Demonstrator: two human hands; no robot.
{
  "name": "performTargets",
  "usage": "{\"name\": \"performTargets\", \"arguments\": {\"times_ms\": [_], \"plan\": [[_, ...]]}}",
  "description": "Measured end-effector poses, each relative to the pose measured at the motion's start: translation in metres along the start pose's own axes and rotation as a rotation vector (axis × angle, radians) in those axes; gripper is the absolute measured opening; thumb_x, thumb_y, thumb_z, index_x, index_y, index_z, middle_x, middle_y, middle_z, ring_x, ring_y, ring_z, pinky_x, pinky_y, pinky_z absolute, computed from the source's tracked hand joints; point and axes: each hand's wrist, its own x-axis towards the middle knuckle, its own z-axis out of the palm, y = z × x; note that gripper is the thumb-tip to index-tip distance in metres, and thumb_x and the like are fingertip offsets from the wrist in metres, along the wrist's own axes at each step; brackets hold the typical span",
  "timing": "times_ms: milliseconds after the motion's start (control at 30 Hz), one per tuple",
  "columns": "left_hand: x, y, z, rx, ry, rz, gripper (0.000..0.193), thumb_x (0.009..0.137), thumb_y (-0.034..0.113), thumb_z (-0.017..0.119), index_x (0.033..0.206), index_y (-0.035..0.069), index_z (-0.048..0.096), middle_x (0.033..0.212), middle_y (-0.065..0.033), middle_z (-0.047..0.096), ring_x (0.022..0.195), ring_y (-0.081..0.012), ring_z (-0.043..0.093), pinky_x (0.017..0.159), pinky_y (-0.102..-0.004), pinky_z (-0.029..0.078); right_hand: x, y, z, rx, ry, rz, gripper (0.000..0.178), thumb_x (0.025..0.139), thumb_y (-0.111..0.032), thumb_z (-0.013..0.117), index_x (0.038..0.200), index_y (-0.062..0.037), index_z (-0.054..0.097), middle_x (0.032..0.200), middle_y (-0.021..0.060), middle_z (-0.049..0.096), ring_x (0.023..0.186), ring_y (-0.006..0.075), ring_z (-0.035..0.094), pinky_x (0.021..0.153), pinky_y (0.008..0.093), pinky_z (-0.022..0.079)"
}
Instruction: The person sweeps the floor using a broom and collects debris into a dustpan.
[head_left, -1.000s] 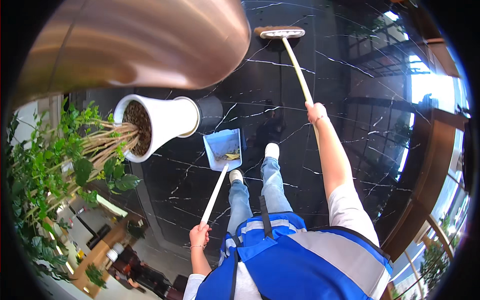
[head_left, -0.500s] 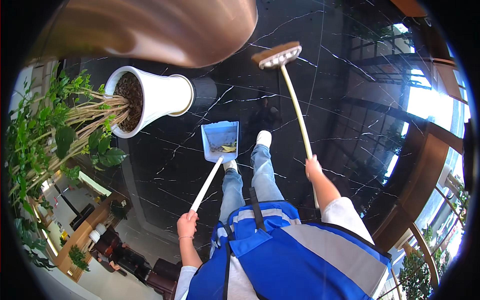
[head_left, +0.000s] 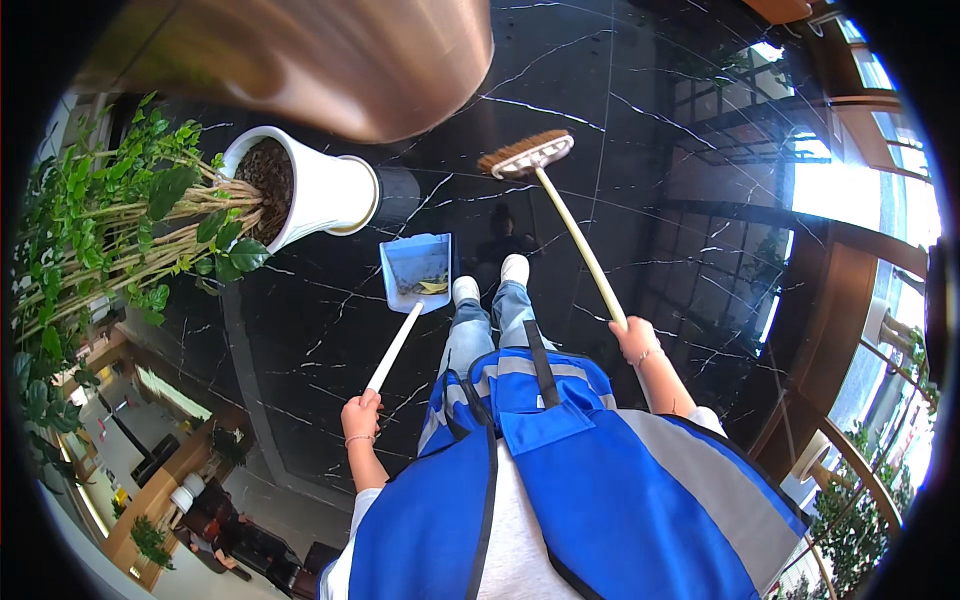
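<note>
My left hand (head_left: 361, 416) is closed round the white handle of a light-blue long-handled dustpan (head_left: 391, 285). Some yellowish leaves (head_left: 432, 284) and dark bits lie in the pan, which rests in front of my feet, a little to the left. On the right, my right hand (head_left: 637, 341) grips the pale pole of a broom (head_left: 580, 240). The broom's head, white with brown bristles, is far ahead of me and to the right of the dustpan. From this view I cannot tell whether the bristles touch the floor.
A white planter (head_left: 325, 195) with a leafy plant (head_left: 130, 220) stands to the left. Beyond it rises a large copper-coloured rounded form (head_left: 330, 60). The floor (head_left: 660, 270) is glossy black with white veins. Brown-framed windows (head_left: 850, 200) line the right side.
The broom head has come nearer to me and shifted left. My trailing left foot has moved up almost level with the other. Both hands keep their hold.
</note>
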Motion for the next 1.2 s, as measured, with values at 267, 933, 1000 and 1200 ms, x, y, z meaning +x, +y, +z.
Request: {"name": "performTargets", "arguments": {"times_ms": [267,933,1000,1200], "plan": [[0.006,-0.012,-0.008,-0.049,0.019,-0.032,0.023,0.072,0.019,0.056,0.064,-0.002,0.053,0.049,-0.0031,0.048,0.032,-0.0079,0.039,0.030,-0.0228,0.030,0.117,-0.104,-0.005,0.044,-0.015,-0.034,0.038,0.079,-0.033,0.047,0.073,0.0036,0.048,0.047,0.0083,0.049,0.035,0.0187,0.049,0.035,0.0298,0.041],[0.096,-0.040,-0.036,0.057,-0.145,0.128,0.024,0.068,0.020,0.056,0.059,-0.002,0.051,0.045,-0.0060,0.046,0.033,-0.0138,0.043,0.033,-0.0272,0.034,-0.074,-0.045,0.069,-0.241,0.000,0.070,0.039,0.077,-0.032,0.049,0.084,0.0066,0.051,0.072,0.0212,0.057,0.065,0.0315,0.058,0.057,0.0375,0.048],[0.099,-0.046,-0.042,0.086,-0.165,0.146,0.024,0.069,0.021,0.055,0.060,-0.002,0.051,0.046,-0.0064,0.046,0.033,-0.0145,0.044,0.034,-0.0276,0.035,-0.084,-0.067,0.065,-0.138,-0.090,0.121,0.038,0.078,-0.030,0.049,0.081,0.0079,0.051,0.063,0.0186,0.056,0.050,0.0279,0.057,0.046,0.0343,0.047],[0.104,-0.034,-0.041,0.136,-0.279,0.068,0.024,0.069,0.021,0.053,0.064,-0.002,0.052,0.049,-0.0073,0.048,0.036,-0.0150,0.045,0.034,-0.0279,0.036,-0.053,-0.146,0.079,-0.157,-0.166,-0.049,0.042,0.079,-0.033,0.047,0.073,0.0083,0.050,0.048,0.0144,0.052,0.039,0.0236,0.053,0.042,0.0353,0.044]]}}
